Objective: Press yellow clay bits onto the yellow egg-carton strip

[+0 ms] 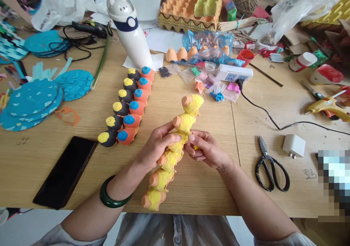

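Note:
A strip of egg-carton cups (171,159), orange and largely coated in yellow clay, slants across the middle near the table's front. My left hand (157,145) grips it around its middle from the left, thumb on top. At its right edge, my right hand (203,149) has thumb and forefinger pinched on the yellow coating, and a bit of yellow clay (196,147) shows at its fingers. Left of the strip lie a row of black cups with yellow tops (120,108) and a row of orange-red cups with blue tops (135,107), side by side.
A black phone (67,173) lies at front left, black scissors (269,166) and a white adapter (294,145) at right. A white bottle (133,38), clay packets (216,89) and a power strip (234,73) stand or lie farther back; its cable runs right.

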Tool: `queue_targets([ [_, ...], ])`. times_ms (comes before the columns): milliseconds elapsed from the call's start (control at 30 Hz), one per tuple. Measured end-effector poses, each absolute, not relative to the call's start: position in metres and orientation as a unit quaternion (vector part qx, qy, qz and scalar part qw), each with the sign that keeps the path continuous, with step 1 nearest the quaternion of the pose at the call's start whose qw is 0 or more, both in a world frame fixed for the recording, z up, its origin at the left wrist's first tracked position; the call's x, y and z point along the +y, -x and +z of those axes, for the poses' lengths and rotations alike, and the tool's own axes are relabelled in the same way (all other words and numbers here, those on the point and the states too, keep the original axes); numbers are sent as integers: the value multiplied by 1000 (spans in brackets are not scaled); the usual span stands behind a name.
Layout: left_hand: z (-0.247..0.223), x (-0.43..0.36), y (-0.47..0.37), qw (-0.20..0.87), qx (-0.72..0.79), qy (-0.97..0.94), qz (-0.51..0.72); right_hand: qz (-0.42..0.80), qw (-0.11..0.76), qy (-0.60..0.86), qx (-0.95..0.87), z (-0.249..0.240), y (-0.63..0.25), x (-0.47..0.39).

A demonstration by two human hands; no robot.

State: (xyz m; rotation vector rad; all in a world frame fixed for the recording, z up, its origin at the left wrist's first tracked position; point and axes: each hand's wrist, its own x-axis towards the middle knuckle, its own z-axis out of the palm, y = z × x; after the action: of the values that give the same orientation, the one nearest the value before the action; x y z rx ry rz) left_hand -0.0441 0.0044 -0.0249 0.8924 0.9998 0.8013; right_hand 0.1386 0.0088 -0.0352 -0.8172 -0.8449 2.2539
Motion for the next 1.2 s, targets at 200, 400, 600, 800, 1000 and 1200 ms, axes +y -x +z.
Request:
queue_targets([
  [200,-23,4,43,709,439,-405,376,835,294,323,-336,-32,-139,9],
  [400,-19,4,43,700,455,-407,371,719,379,367,-452,-31,-142,10],
  [600,-19,4,43,706,468,-403,347,646,391,387,-528,-34,-143,10],
  [800,-15,5,42,715,466,-388,350,680,358,392,-506,-28,-149,16],
  [1000,-15,4,43,716,471,-381,346,618,370,395,-570,-30,-150,14],
  [1200,-18,5,45,728,464,-370,341,629,370,405,-551,-32,-147,12],
])
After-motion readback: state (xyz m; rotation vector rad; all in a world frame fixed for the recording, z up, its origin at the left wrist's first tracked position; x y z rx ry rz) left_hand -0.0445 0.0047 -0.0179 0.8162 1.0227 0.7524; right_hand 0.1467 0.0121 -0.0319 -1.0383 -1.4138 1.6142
